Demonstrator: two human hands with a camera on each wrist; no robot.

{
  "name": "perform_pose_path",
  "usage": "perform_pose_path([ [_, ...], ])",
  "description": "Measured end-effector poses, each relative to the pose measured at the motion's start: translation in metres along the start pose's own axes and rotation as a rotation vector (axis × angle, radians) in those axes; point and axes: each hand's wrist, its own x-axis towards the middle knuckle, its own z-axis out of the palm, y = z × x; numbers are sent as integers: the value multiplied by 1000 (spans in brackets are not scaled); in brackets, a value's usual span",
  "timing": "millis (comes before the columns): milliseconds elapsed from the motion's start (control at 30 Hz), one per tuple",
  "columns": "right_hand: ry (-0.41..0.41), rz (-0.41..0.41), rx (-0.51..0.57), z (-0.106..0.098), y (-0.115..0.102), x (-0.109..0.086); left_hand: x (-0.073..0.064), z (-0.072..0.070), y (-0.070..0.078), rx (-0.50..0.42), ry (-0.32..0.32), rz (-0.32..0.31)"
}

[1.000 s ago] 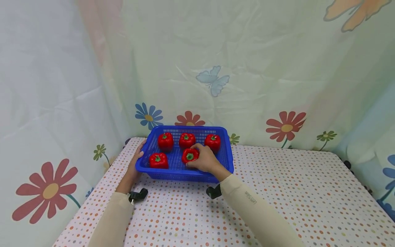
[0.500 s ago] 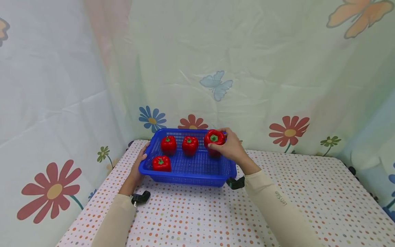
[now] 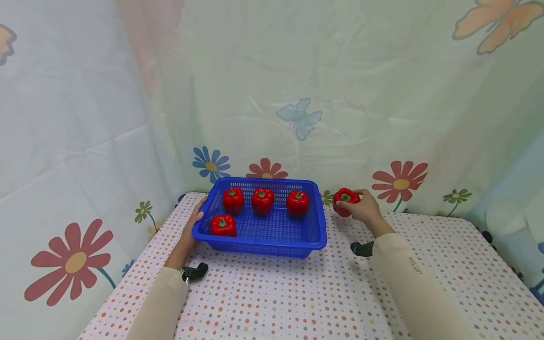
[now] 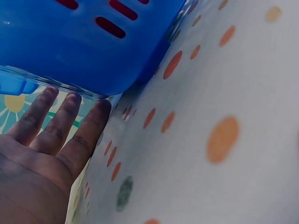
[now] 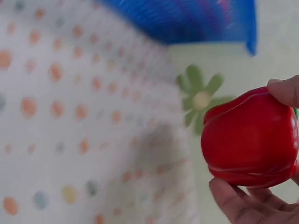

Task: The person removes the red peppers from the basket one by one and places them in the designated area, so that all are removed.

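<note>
My right hand [image 3: 367, 210] grips a red bell pepper [image 5: 252, 140] with a green stem, thumb on one side and fingers on the other. In the head view this pepper [image 3: 345, 202] is held above the table, right of the blue basket [image 3: 255, 250]. The left hand [image 3: 190, 226] lies along the basket's left side. Seen from the left wrist, its straight fingers [image 4: 81, 140] touch the blue wall near the bottom. Inside the basket, three red bell peppers [image 3: 262, 201] stand in a back row, and another pepper [image 3: 223, 225] sits at the front left.
A white cloth with coloured dots covers the table [image 3: 263, 302]. Behind it hangs a curtain [image 3: 340, 118] printed with flowers and butterflies, close to the table's back edge. Dark wrist cameras [image 3: 362, 249] stick out beside the forearms.
My right hand has lifted a bell pepper from the basket's front middle and carried it right, over the rim. The left hand stays at the basket's left side.
</note>
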Motion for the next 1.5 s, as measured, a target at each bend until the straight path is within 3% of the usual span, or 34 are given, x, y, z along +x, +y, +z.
perform_pose_path([
  [100, 15, 45, 7, 6, 15, 7, 1, 0, -1, -6, -13, 2],
  [333, 30, 48, -41, 19, 26, 15, 1, -1, -3, -1, 2, 1],
  [667, 20, 84, -62, 24, 29, 16, 2, 0, -1, -7, -4, 17],
  [1033, -20, 38, -152, 23, 15, 13, 5, -6, -14, 28, 33, 27],
  [1133, 38, -32, -174, 25, -4, 5, 4, -7, -15, 27, 38, 18],
  [1267, 62, -219, -165, 34, -44, -17, 4, -7, -15, 26, 33, 11],
  [1367, -18, -349, -134, 48, -77, -39, 5, -7, -15, 25, 36, 10],
  [1500, -170, -447, -85, 81, -109, -66, 5, -6, -15, 28, 41, 7],
])
